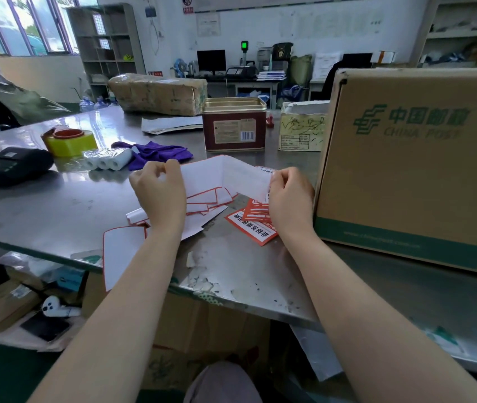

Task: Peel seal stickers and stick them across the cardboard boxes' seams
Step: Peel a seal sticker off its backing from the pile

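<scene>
Bright daylight from windows (pixel 25 21) upper left, glare on metal table (pixel 65 205), wide-angle edge bending, far wall soft

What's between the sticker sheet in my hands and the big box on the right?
Nothing visible. Both hands, left hand and right hand, pinch the sticker sheet just left of the box. Loose stickers lie on the table below, not in the path.

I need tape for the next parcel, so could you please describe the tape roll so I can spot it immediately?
Look at the steel table, left side, beyond the black label printer. The tape roll lies beside the small white paper rolls; it alone is yellow with a red core.
</scene>
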